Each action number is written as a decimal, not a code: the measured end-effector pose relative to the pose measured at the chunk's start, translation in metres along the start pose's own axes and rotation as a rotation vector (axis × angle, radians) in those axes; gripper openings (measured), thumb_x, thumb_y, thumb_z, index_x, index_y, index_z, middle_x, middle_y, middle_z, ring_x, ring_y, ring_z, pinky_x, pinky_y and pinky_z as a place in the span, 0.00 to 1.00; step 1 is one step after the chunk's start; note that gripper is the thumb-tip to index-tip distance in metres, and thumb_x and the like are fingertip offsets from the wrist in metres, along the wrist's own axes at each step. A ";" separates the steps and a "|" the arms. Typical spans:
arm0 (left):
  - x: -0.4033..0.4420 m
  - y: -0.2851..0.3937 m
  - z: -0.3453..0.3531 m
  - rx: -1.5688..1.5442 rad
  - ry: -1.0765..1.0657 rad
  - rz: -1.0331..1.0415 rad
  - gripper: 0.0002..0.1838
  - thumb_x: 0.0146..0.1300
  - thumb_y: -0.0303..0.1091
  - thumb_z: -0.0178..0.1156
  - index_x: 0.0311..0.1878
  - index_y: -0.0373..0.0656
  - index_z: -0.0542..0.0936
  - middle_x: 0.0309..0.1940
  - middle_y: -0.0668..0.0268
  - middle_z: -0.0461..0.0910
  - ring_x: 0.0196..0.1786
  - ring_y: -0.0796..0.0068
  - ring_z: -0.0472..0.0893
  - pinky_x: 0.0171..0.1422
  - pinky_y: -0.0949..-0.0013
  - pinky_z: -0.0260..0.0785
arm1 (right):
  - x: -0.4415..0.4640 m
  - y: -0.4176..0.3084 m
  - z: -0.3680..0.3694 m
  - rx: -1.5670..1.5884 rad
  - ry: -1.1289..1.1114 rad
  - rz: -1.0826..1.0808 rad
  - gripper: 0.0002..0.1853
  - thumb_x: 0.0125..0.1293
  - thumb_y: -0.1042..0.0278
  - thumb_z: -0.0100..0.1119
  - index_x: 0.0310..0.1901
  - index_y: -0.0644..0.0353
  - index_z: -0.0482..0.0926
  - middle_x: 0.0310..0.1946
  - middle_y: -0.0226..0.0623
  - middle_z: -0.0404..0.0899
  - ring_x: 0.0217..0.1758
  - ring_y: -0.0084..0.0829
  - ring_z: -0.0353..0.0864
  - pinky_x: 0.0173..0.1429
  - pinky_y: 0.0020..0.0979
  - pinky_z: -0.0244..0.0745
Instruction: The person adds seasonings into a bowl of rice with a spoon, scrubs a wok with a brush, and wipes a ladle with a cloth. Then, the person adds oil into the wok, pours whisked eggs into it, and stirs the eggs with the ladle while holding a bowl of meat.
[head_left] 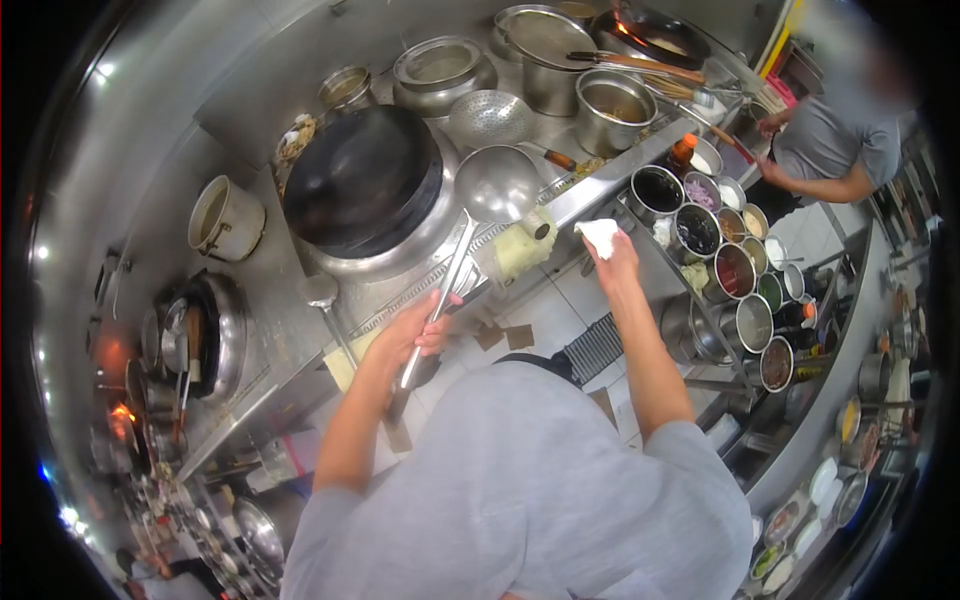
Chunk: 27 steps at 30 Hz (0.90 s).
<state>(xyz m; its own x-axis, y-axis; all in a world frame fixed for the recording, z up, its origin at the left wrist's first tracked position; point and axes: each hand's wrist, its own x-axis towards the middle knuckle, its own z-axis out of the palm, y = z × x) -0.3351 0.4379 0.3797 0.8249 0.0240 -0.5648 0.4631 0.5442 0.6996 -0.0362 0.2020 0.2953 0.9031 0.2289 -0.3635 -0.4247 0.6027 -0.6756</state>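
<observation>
A: Left hand (410, 332) status?
B: Closed on the ladle (497, 184), fingers wrapped round the lower part of the handle.
A: Where's the bowl relative to the grip?
B: Far end, out past the hand, away from the torso. Just beside the big black wok (365, 180), below the perforated strainer (491, 119) in view. Handle runs diagonally back to the palm; a short tail end pokes out on the body side.
A: Bowl touching the stove counter (232, 395)?
B: Can't tell from this angle.
A: Right hand (618, 262)?
B: Grasping a crumpled white cloth (600, 237), bunched at the fingertips, sticking out past them. Well apart from the left hand.
A: Nearby?
B: Pale yellowish cloth (525, 245) at the counter edge, between ladle bowl and right hand. Ingredient pots packed together to the right, incl. one with dark contents (657, 190) and one with red sauce (734, 272). Co-worker (835, 145) further off, upper right.
</observation>
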 end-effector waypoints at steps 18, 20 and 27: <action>0.029 0.021 0.099 0.194 -0.100 -0.131 0.21 0.77 0.54 0.41 0.50 0.45 0.70 0.15 0.77 0.58 0.10 0.88 0.55 0.12 0.79 0.53 | -0.018 -0.025 0.109 -1.033 -0.401 -1.326 0.10 0.55 0.80 0.56 0.39 0.60 0.79 0.39 0.42 0.79 0.46 0.44 0.79 0.50 0.39 0.73; 0.033 0.028 0.107 0.331 -0.061 -0.088 0.20 0.77 0.53 0.41 0.50 0.45 0.70 0.15 0.77 0.58 0.10 0.87 0.55 0.12 0.79 0.54 | -0.017 -0.051 0.088 -1.449 -0.505 -1.473 0.08 0.55 0.75 0.57 0.38 0.56 0.81 0.40 0.36 0.79 0.46 0.38 0.78 0.49 0.36 0.72; 0.056 0.026 0.131 0.550 0.011 0.109 0.16 0.77 0.49 0.43 0.47 0.45 0.69 0.16 0.75 0.59 0.11 0.85 0.57 0.14 0.77 0.55 | 0.001 -0.051 0.054 -1.412 -0.120 -1.108 0.09 0.56 0.74 0.59 0.40 0.58 0.81 0.39 0.42 0.79 0.41 0.45 0.78 0.50 0.45 0.73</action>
<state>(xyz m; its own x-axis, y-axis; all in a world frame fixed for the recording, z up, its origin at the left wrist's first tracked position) -0.2349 0.3437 0.4233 0.8756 0.0659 -0.4786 0.4783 0.0203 0.8779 -0.0099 0.2128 0.3643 0.7481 0.3012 0.5912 0.6474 -0.5266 -0.5509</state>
